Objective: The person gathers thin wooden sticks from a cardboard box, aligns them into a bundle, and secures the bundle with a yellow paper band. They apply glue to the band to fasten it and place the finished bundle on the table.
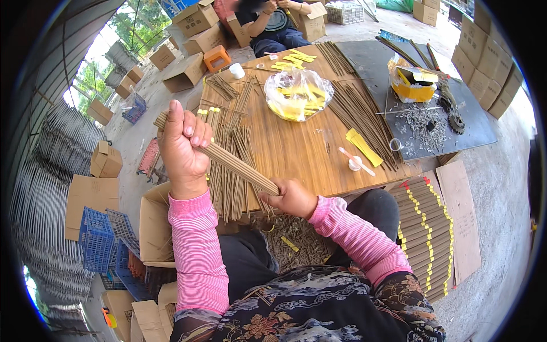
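A slim bundle of brown incense sticks [236, 164] slants across in front of me above the table's near left part. The fingers of my left hand [187, 148] wrap around its upper end, thumb pointing up. Lower down, my right hand [293, 198] closes around the other end. Beneath the bundle, many loose incense sticks [227, 191] lie on the wooden table [279, 159]. Behind my left hand are bundles with yellow bands [213, 114]. A clear plastic bag [299, 94] of yellow strips sits mid-table; more yellow strips [364, 148] lie to the right, near a small white dish [354, 164].
A dark board [478, 122] on the right carries a yellow box [413, 91] and grey scraps. Yellow-banded bundles [424, 233] lie in rows by my right knee. Cardboard boxes [156, 228] and blue crates [97, 239] stand left. Another person [276, 28] sits across the table.
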`<act>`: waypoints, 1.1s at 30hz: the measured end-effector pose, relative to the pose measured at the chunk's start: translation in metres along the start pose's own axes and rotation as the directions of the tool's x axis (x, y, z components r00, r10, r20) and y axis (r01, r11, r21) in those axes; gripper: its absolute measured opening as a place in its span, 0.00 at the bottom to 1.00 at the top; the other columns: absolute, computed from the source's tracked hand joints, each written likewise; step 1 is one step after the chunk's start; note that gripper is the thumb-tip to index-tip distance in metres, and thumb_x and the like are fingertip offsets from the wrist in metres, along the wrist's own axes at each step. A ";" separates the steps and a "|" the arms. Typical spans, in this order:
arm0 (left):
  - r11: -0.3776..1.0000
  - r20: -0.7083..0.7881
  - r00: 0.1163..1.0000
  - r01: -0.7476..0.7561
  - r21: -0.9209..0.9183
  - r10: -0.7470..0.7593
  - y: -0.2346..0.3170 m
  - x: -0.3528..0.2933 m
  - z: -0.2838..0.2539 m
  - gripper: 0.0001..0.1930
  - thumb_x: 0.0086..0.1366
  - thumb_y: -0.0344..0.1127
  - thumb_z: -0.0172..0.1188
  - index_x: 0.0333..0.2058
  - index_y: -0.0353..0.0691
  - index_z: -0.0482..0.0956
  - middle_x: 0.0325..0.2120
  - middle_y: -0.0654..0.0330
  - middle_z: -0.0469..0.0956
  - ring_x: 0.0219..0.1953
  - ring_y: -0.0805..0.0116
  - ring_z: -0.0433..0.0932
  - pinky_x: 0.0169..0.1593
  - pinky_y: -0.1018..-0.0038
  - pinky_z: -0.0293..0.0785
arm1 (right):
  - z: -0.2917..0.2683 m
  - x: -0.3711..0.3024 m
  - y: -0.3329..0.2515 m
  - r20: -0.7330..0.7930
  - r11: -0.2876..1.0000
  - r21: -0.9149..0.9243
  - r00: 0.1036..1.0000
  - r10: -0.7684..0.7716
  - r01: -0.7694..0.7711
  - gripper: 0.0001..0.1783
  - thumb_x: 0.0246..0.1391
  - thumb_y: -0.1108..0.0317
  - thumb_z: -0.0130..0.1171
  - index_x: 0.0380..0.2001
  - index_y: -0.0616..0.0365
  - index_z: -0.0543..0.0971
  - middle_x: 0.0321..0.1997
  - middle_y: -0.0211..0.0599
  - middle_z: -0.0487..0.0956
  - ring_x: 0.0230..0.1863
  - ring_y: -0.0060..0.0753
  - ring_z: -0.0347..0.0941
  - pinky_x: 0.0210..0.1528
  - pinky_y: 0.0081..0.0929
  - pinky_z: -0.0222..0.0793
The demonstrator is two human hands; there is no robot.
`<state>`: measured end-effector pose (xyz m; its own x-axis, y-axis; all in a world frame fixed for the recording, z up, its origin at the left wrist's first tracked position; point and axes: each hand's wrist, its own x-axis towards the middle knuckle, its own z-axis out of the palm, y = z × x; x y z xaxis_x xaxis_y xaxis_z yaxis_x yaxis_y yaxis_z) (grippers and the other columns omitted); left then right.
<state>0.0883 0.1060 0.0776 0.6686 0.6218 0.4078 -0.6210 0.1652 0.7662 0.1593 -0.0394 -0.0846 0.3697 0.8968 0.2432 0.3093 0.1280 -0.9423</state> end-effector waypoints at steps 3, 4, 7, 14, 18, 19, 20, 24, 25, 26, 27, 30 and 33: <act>0.994 -0.060 0.996 -0.066 0.086 0.072 -0.002 -0.005 0.008 0.18 0.62 0.41 0.52 0.14 0.46 0.61 0.09 0.70 0.58 0.10 0.81 0.56 0.14 0.83 0.55 | 0.002 0.002 0.002 -0.129 0.985 -0.173 0.991 -0.037 0.014 0.11 0.46 0.62 0.57 0.27 0.57 0.72 0.21 0.44 0.74 0.23 0.46 0.72 0.26 0.36 0.68; 0.990 -0.064 0.993 -0.089 0.105 0.096 -0.001 -0.007 0.014 0.18 0.62 0.41 0.52 0.14 0.46 0.61 0.10 0.70 0.58 0.10 0.81 0.56 0.14 0.83 0.55 | 0.003 0.005 0.006 -0.167 0.976 -0.211 0.983 -0.082 0.045 0.10 0.45 0.62 0.57 0.27 0.57 0.72 0.22 0.45 0.75 0.25 0.48 0.72 0.27 0.37 0.68; 0.975 -0.008 0.984 -0.172 0.139 0.175 0.003 -0.014 0.029 0.16 0.60 0.40 0.54 0.17 0.44 0.63 0.09 0.70 0.58 0.10 0.80 0.58 0.14 0.82 0.56 | 0.004 0.012 0.014 -0.215 0.968 -0.228 0.964 -0.159 0.109 0.10 0.44 0.63 0.58 0.28 0.56 0.72 0.24 0.44 0.75 0.26 0.48 0.72 0.28 0.37 0.68; 0.979 0.094 0.994 -0.077 0.188 0.060 -0.047 -0.024 0.028 0.12 0.59 0.36 0.56 0.23 0.40 0.63 0.11 0.66 0.61 0.12 0.78 0.60 0.17 0.82 0.60 | 0.009 0.031 0.085 -0.202 0.993 -0.067 0.973 -0.107 0.096 0.08 0.44 0.65 0.57 0.28 0.54 0.72 0.24 0.43 0.75 0.28 0.46 0.73 0.30 0.32 0.69; 0.976 0.157 0.984 -0.112 0.189 0.082 -0.056 -0.020 0.013 0.10 0.61 0.38 0.53 0.25 0.41 0.64 0.11 0.67 0.60 0.11 0.77 0.59 0.15 0.82 0.59 | 0.009 0.032 0.098 -0.145 0.997 -0.016 0.987 -0.075 0.074 0.07 0.45 0.66 0.57 0.27 0.55 0.72 0.24 0.41 0.75 0.28 0.39 0.73 0.31 0.29 0.68; 0.969 0.227 0.967 -0.162 0.185 0.118 -0.052 -0.023 0.018 0.11 0.61 0.38 0.53 0.25 0.41 0.64 0.11 0.66 0.60 0.11 0.78 0.59 0.15 0.82 0.58 | 0.007 0.031 0.090 -0.143 0.994 -0.057 0.984 -0.102 0.094 0.07 0.45 0.66 0.57 0.27 0.55 0.72 0.25 0.40 0.75 0.29 0.38 0.73 0.31 0.29 0.68; 0.961 0.296 0.943 -0.212 0.177 0.153 -0.051 -0.024 0.020 0.11 0.61 0.39 0.53 0.25 0.41 0.64 0.11 0.66 0.60 0.11 0.78 0.59 0.15 0.81 0.58 | 0.006 0.031 0.088 -0.139 0.988 -0.098 0.982 -0.128 0.115 0.06 0.46 0.66 0.57 0.27 0.55 0.72 0.25 0.40 0.75 0.29 0.37 0.73 0.31 0.28 0.68; 0.986 0.162 0.986 -0.070 0.150 0.045 -0.067 -0.022 0.011 0.13 0.58 0.38 0.58 0.24 0.40 0.63 0.12 0.65 0.62 0.12 0.77 0.62 0.17 0.81 0.60 | 0.005 0.034 0.097 -0.147 0.998 -0.010 0.988 -0.055 0.054 0.06 0.46 0.67 0.56 0.28 0.55 0.72 0.25 0.43 0.74 0.29 0.41 0.73 0.32 0.30 0.68; 0.983 0.171 0.984 -0.079 0.163 0.051 -0.064 -0.024 0.011 0.13 0.57 0.37 0.59 0.24 0.40 0.63 0.12 0.65 0.63 0.12 0.77 0.62 0.17 0.81 0.61 | 0.008 0.034 0.095 -0.141 0.998 -0.015 0.988 -0.062 0.060 0.07 0.46 0.67 0.56 0.28 0.55 0.72 0.25 0.43 0.74 0.30 0.42 0.73 0.32 0.30 0.68; 0.981 0.179 0.982 -0.095 0.169 0.065 -0.061 -0.020 0.014 0.13 0.57 0.37 0.59 0.24 0.40 0.63 0.12 0.65 0.63 0.12 0.77 0.62 0.17 0.81 0.61 | 0.009 0.035 0.094 -0.134 0.998 -0.020 0.989 -0.068 0.066 0.07 0.46 0.67 0.56 0.28 0.56 0.72 0.26 0.44 0.74 0.30 0.43 0.73 0.32 0.31 0.68; 0.979 0.174 0.982 -0.103 0.177 0.072 -0.060 -0.020 0.013 0.13 0.57 0.37 0.59 0.25 0.40 0.63 0.12 0.66 0.63 0.12 0.77 0.62 0.17 0.81 0.61 | 0.009 0.033 0.083 -0.123 0.998 -0.043 0.991 -0.051 0.046 0.07 0.46 0.67 0.56 0.30 0.57 0.73 0.26 0.45 0.74 0.30 0.45 0.73 0.32 0.31 0.68; 0.981 0.128 0.991 -0.045 0.188 0.021 -0.063 -0.029 0.012 0.14 0.57 0.38 0.59 0.24 0.40 0.63 0.12 0.66 0.63 0.13 0.78 0.62 0.18 0.82 0.61 | 0.012 0.030 0.053 -0.116 0.995 0.010 0.989 -0.096 0.098 0.09 0.46 0.67 0.56 0.31 0.57 0.73 0.26 0.46 0.74 0.29 0.45 0.73 0.32 0.32 0.68; 0.971 0.065 0.994 0.066 0.229 -0.083 -0.085 -0.057 0.003 0.15 0.56 0.40 0.60 0.24 0.40 0.63 0.12 0.66 0.64 0.13 0.78 0.63 0.18 0.82 0.61 | 0.014 0.025 0.030 -0.140 0.983 0.082 0.978 -0.153 0.165 0.10 0.44 0.67 0.57 0.31 0.57 0.72 0.26 0.46 0.74 0.28 0.48 0.72 0.31 0.33 0.68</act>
<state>0.1040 0.0538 -0.0089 0.7429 0.5546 0.3747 -0.4654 0.0256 0.8847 0.1654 -0.0073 -0.1097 0.4374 0.7982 0.4142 0.2931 0.3088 -0.9048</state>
